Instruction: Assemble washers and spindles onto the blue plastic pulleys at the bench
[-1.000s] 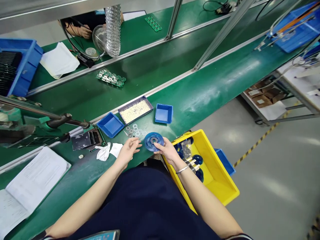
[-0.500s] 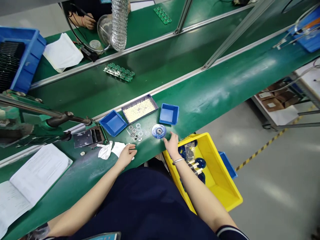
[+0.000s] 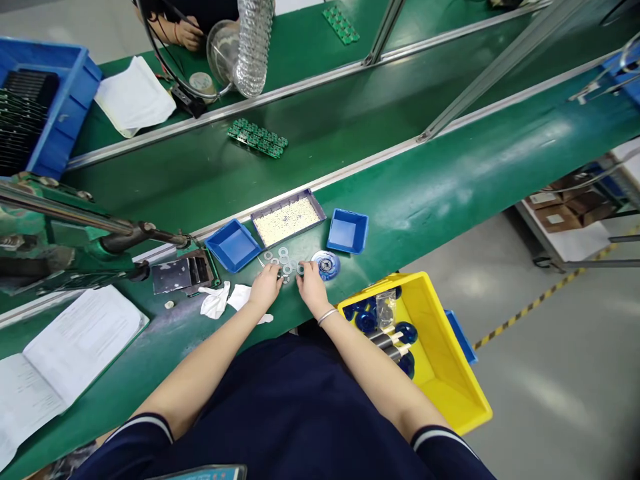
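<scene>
My left hand [image 3: 265,285] and my right hand [image 3: 311,280] reach side by side onto the green belt [image 3: 400,200], fingertips among scattered metal washers [image 3: 283,260]. A small ring [image 3: 300,269] sits at my right fingertips, and I cannot tell whether it is gripped. Just right of that hand lies a blue disc with a metal centre [image 3: 326,265], untouched. A grey tray of white beads [image 3: 286,220] stands beyond the washers, between two small blue bins [image 3: 233,245] [image 3: 347,231].
A yellow bin [image 3: 415,290] with blue discs and rods stands off the belt's near edge, right of me. A white cloth [image 3: 215,301], open papers [image 3: 80,353] and a green press [image 3: 60,233] lie left. A co-worker's hand [image 3: 190,33] works beyond the far belt.
The blue disc, held up a second ago, now lies on the belt. Both hands have moved in to the washers, and the view has shifted slightly.
</scene>
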